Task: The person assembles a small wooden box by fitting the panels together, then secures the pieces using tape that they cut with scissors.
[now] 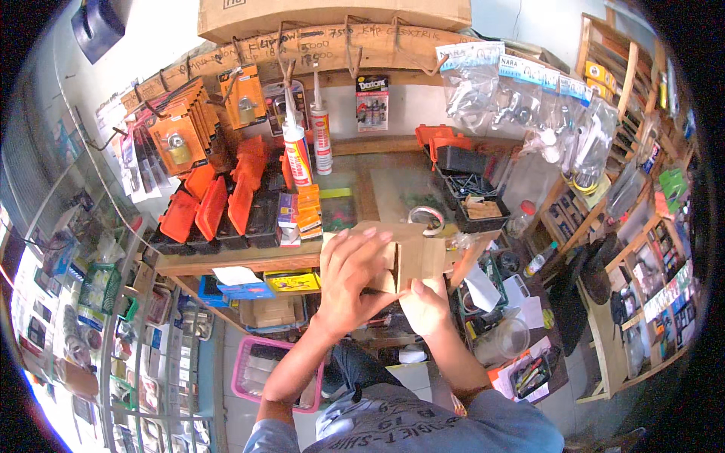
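Your left hand [353, 278] lies spread over the cardboard box [411, 257] held above the counter edge, your right hand [424, 306] pinching its flap from 5 o'clock; that loose hold could let it tip toward the tape roll [427, 220] at 12 o'clock.

- Bright, even daylight fills the scene, with saturated colours.
- Strongest glare burns out the lower left edge.
- Shadows are soft and faint.
- Heavy fisheye bending curves shelves toward the black rim.
- Edges look smeared; the centre is fairly sharp.
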Motion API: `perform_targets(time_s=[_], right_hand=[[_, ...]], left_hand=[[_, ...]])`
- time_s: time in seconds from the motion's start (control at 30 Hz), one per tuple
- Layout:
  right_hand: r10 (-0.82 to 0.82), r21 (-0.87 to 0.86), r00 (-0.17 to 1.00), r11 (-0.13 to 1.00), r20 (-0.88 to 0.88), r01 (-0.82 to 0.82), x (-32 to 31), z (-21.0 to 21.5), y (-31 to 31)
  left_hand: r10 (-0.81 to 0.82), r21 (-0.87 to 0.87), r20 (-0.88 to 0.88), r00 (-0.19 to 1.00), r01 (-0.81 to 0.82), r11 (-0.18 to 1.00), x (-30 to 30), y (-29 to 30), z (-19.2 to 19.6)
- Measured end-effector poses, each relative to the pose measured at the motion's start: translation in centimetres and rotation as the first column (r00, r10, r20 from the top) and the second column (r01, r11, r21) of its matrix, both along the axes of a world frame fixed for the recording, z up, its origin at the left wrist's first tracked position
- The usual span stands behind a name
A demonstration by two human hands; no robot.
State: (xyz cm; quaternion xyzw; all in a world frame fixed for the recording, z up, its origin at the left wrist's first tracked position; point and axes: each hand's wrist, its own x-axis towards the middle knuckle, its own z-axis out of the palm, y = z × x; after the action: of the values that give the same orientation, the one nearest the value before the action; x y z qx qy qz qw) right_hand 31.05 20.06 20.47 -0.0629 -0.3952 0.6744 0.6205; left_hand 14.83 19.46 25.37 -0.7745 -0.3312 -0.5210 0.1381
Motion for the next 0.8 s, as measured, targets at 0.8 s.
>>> perform_targets(time_s=[0.8], right_hand=[[0.126, 0.053, 0.992, 0.991, 0.020, -0.127, 0.8, 2.5, -2.4]], left_hand=[[-0.026, 0.196, 0.080, 0.996, 0.010, 0.980, 0.8, -2.4, -0.1]])
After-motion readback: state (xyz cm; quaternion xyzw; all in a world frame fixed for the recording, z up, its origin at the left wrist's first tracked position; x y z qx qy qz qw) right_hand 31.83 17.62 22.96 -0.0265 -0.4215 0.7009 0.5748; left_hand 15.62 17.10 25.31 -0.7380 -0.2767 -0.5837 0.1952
